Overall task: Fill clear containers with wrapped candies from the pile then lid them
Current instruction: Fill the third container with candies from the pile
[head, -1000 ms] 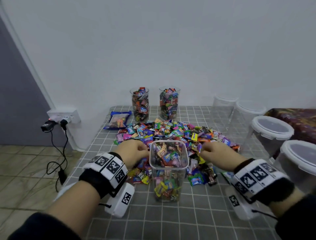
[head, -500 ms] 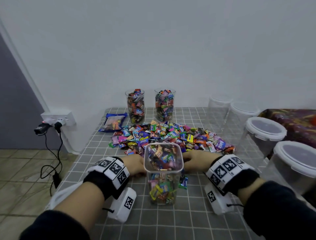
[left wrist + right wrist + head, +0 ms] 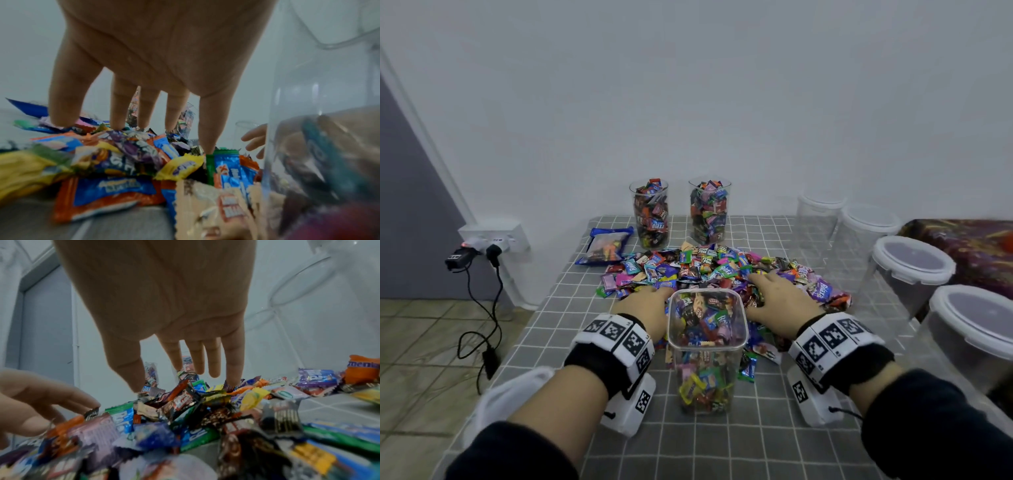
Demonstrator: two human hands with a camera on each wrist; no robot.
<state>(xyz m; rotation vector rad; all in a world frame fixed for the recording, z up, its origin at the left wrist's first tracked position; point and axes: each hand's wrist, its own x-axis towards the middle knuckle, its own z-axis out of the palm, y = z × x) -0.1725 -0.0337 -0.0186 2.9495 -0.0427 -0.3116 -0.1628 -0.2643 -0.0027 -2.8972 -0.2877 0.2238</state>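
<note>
Item: square clear container (image 3: 707, 346), upright on the grey checked tablecloth (image 3: 722, 442), lidless, filled with wrapped candies nearly to its rim; taken here as the landmark. Candy pile (image 3: 709, 270): loose, many-coloured wrappers, spread directly behind the container and reaching round both its sides, a few pieces lying against its base. Left hand (image 3: 645, 308): just left of the container, palm down, fingers straight and spread, fingertips (image 3: 119, 125) resting on the near edge of the pile; it holds nothing. Right hand (image 3: 779, 301): just right of the container, palm down, fingers extended and slightly parted over the pile; the little fingertip appears to touch a wrapper, though the wrist view is too blurred to say whether the others do; nothing is held. Two filled clear containers: left one (image 3: 650, 214) and right one (image 3: 709, 210), behind the pile near the wall, both without lids, candies up to the rim. Blue snack bag (image 3: 606, 245): flat on the cloth, behind and to the left of the container, beside the left filled one. Lidded containers, four, standing in a row to the right of the container: far one (image 3: 818, 222), second (image 3: 863, 240), third (image 3: 909, 270), nearest (image 3: 972, 329), all with white lids on; they look empty. Wall socket (image 3: 494, 236) with plugs and black cables: beyond the table's edge, left of the container.
</note>
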